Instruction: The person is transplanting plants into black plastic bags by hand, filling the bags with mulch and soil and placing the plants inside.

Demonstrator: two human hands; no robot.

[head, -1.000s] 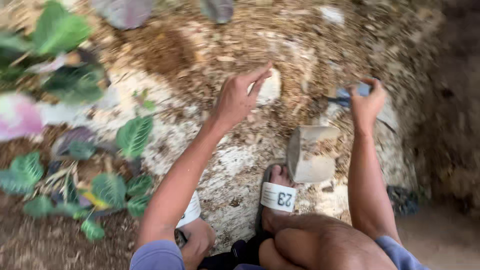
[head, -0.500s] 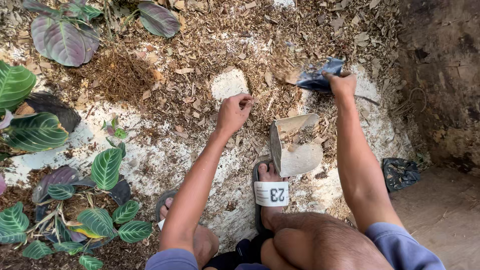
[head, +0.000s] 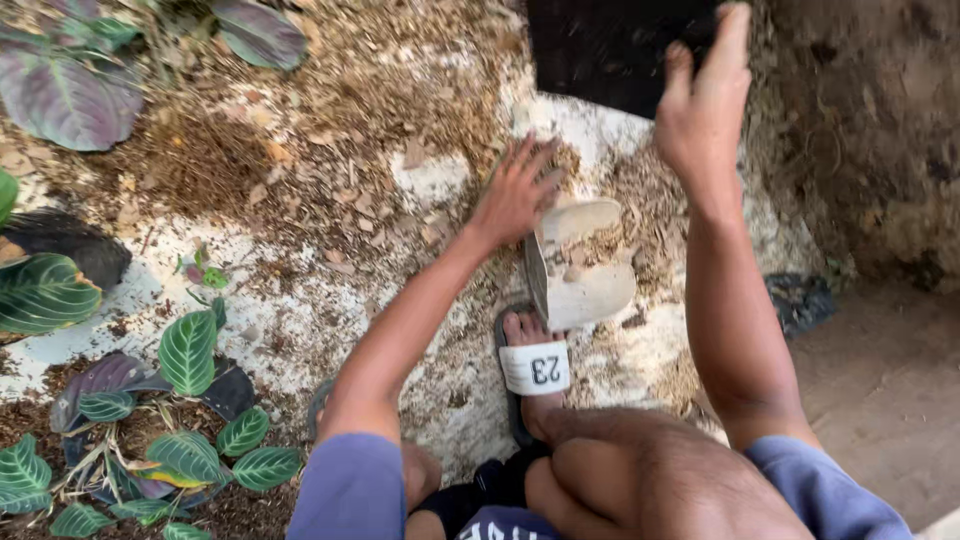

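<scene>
Your right hand [head: 700,110] has lifted, now gripping a black bag [head: 610,50]. Your left hand [head: 515,195], fingers spread and empty, has moved onto the mulch [head: 330,150] beside the scoop [head: 580,285].

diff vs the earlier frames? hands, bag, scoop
Right hand rose, lifting the black bag it held crumpled low; the bag now hangs open at the top. Left hand moved from the mulch to the scoop's rim. Scoop and sandalled foot stayed put.
</scene>
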